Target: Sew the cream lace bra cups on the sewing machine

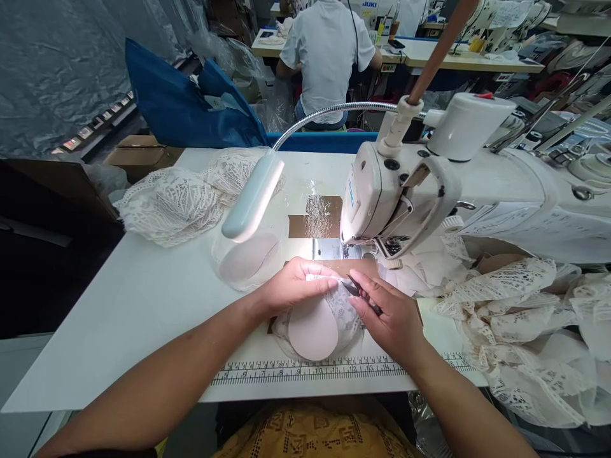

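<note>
A white lace piece with a smooth pale cup (313, 331) lies near the table's front edge, just above the printed ruler. My left hand (298, 284) pinches the upper edge of this lace piece between thumb and fingers. Small dark thread snips (354, 287) are in my right hand (389, 312), their tips at the lace's upper right edge, close to my left fingertips. Behind both hands stands the white sewing machine (377, 191), its needle area over a metal plate (326, 249).
White lace (172, 202) is heaped at the back left, and more lace pieces (520, 318) pile up on the right. A lamp (252, 197) on a bendable arm hangs over the table. A sheer pale cup piece (251, 257) lies beneath it. Beyond, a person (328, 57) sits facing away.
</note>
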Demonstrator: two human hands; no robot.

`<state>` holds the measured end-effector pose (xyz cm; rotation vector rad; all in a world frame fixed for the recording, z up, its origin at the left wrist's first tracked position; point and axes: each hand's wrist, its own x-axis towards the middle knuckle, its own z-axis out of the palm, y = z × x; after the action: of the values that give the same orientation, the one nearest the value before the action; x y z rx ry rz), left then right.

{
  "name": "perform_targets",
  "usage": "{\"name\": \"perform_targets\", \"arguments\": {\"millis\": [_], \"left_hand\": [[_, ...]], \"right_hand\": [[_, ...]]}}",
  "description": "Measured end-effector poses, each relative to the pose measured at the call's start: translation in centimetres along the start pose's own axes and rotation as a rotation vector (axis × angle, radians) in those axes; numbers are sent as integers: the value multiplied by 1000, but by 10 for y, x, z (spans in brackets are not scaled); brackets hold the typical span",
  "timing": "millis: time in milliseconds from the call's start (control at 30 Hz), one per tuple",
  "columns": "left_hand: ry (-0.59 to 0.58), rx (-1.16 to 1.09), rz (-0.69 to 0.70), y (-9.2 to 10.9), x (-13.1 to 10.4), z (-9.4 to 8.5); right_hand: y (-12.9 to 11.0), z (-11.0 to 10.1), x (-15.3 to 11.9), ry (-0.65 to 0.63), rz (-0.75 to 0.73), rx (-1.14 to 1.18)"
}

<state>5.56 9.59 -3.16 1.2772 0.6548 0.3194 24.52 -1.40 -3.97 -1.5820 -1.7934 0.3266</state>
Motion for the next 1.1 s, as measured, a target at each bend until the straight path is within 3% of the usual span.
{"name": "perform_targets", "arguments": {"millis": [633, 1100], "left_hand": [[16, 14, -23, 2, -3, 2], [-35, 183, 103, 3, -3, 7]], "right_hand": [[1, 5, -1, 71, -24, -80], [0, 6, 0, 31, -82, -101]]}}
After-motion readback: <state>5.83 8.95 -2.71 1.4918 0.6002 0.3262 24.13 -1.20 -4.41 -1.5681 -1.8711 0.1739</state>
